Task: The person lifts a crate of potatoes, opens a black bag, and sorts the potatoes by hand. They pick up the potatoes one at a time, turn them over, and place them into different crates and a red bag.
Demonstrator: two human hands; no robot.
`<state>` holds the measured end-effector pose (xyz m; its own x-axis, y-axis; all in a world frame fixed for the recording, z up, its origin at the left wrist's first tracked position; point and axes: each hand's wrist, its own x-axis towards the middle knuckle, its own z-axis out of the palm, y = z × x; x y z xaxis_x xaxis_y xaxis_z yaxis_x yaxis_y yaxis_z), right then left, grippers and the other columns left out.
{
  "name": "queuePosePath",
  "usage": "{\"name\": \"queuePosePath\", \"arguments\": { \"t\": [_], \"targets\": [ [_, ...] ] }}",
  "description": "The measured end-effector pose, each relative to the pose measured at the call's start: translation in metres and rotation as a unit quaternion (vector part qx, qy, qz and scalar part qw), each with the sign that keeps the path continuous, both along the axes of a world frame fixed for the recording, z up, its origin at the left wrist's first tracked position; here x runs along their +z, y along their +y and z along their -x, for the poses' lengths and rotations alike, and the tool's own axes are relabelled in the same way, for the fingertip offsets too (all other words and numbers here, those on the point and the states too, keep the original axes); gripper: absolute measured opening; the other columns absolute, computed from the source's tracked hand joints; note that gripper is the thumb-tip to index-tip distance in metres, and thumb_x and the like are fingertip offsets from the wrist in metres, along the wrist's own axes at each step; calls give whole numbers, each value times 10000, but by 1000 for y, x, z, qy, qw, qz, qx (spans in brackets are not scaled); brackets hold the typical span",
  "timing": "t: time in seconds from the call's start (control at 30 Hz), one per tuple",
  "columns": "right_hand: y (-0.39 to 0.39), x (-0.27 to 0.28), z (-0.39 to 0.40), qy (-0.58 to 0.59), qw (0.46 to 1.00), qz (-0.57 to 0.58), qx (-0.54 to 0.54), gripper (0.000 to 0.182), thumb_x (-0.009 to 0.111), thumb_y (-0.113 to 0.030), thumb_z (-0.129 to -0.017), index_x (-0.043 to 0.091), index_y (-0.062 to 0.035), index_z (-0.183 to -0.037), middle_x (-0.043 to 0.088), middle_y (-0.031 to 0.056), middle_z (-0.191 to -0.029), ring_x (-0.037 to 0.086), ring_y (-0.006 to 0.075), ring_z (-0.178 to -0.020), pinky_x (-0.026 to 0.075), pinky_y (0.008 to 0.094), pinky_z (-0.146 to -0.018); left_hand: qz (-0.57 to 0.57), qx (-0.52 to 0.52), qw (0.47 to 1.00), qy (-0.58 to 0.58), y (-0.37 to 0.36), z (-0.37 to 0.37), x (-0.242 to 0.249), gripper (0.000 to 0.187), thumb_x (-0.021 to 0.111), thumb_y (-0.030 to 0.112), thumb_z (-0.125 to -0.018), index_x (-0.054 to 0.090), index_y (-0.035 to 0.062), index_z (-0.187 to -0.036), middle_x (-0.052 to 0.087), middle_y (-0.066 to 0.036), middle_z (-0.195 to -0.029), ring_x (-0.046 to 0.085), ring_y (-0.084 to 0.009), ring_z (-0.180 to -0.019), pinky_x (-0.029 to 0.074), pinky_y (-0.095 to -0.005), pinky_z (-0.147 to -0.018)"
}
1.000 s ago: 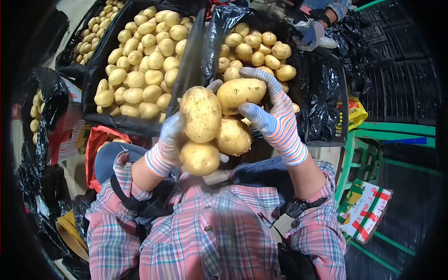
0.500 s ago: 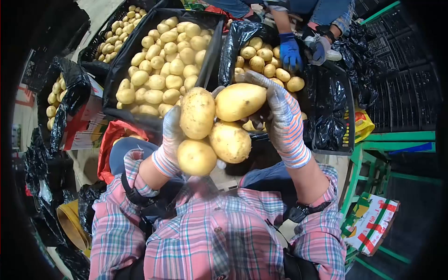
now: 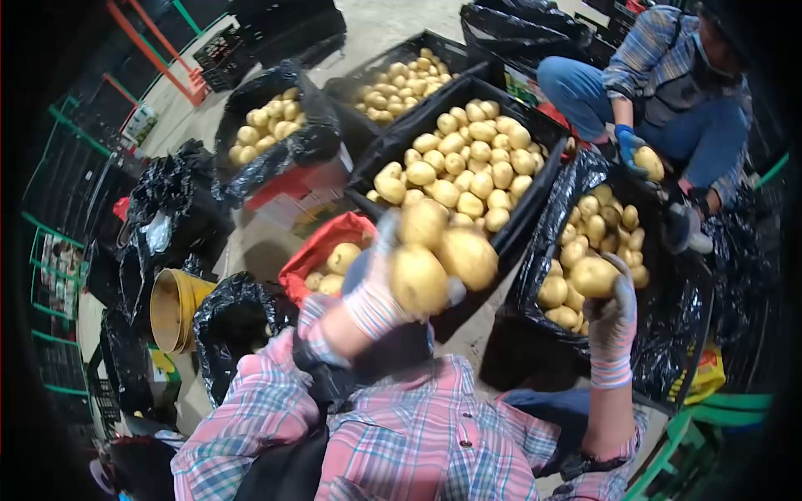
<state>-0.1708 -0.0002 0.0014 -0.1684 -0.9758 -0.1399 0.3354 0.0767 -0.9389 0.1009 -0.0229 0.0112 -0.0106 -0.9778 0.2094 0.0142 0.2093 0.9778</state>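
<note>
Near potato-filled crates, left hand cradles three potatoes, right hand grips one potato.

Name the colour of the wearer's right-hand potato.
The potato is pale yellow, clearest in the head view.

- A head-worn camera looked forward and down — over the wearer's plaid shirt.
- Its wide, dark-rimmed view sat close to the left hand and right hand.

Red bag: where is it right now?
Head view, left of centre: the red bag sits just left of the person's left hand, and below the red-and-white box in the picture.
</note>
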Motion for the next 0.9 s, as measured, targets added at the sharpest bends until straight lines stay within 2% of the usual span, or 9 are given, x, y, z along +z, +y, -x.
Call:
{"name": "queuePosePath", "arguments": {
  "t": [0.07, 0.1, 0.13, 0.2, 0.3, 0.57, 0.67, 0.8, 0.9],
  "targets": [
    [-1, -7, 12, -36, 999, 21, -8, 457, 603, -384, -862, 542, -99, -1214, 593, -3, -1001, 548, 51, -768, 410, 163, -562, -298, -144, 796, 507, -62, -82, -17, 661, 537, 642, -774, 549, 105, -1161, 577, -133, -1137, 599, -305, -975, 531, -450, -801],
    [0, -10, 16, -37, 999, 27, -5, 457, 603, -384, -862, 542, -99, -1214, 593, -3, -1001, 548, 51, -768, 410, 163, -562, -213, 22, 871, 443, -89, -103, -6, 683, 534, 640, -775, 528, 99, -1191, 576, -132, -1107, 596, -304, -940, 546, -425, -753],
    [0, -15, 19, -41, 999, 24, 2, 462, 609, -387, -859, 541, -101, -1216, 595, -10, -997, 555, 47, -775, 418, 161, -565, -274, -95, 733, 615, -119, -141, 8, 703, 507, 638, -781, 500, 93, -1226, 561, -131, -1142, 592, -308, -963, 541, -442, -777],
    [3, -19, 17, -39, 999, 7, -7, 457, 610, -379, -858, 542, -95, -1210, 598, -22, -985, 566, 42, -775, 431, 158, -572, -109, 66, 818, 560, -175, -195, 18, 719, 533, 587, -777, 459, 61, -1262, 506, -202, -1202, 569, -370, -1018, 519, -470, -851],
    [3, -14, -1, -15, 999, 5, -47, 469, 591, -403, -878, 520, -65, -1196, 587, 36, -959, 526, 71, -689, 395, 171, -525, -26, 79, 692, 717, -216, -208, 29, 717, 485, 600, -800, 463, 41, -1249, 499, -220, -1230, 514, -407, -1114, 480, -534, -899],
    [-1, -13, -3, 43, 997, 64, 14, 554, 621, -433, -841, 492, -65, -1235, 555, 78, -1153, 573, 131, -871, 456, 216, -601, -280, -222, 926, 120, -119, 2, -19, 562, 605, 378, -881, 482, 47, -1318, 583, -134, -1195, 616, -245, -1009, 548, -351, -738],
    [-3, -13, -9, 106, 991, 87, 10, 527, 588, -405, -851, 491, -67, -1244, 552, 92, -1171, 575, 140, -892, 460, 217, -612, 40, -264, 948, -171, -67, 64, -25, 735, 620, 419, -841, 352, 12, -1391, 513, -183, -1276, 529, -289, -1151, 453, -364, -938],
    [-4, -16, -14, 305, 945, 115, 15, 399, 556, -211, -856, 523, 12, -1184, 559, 115, -1160, 531, 213, -1077, 403, 334, -972, 101, -266, 941, -184, -43, 101, -31, 733, 654, 521, -790, 455, 8, -1274, 552, -211, -1148, 551, -350, -1098, 439, -391, -939],
    [-5, -23, -14, 229, 972, 56, 12, 335, 559, -217, -889, 537, -21, -1160, 563, 95, -1120, 538, 146, -966, 469, 267, -813, 36, -237, 962, -133, -43, 112, -49, 653, 646, 508, -811, 497, 4, -1198, 597, -175, -1044, 609, -290, -977, 483, -356, -851]
  ]
}}
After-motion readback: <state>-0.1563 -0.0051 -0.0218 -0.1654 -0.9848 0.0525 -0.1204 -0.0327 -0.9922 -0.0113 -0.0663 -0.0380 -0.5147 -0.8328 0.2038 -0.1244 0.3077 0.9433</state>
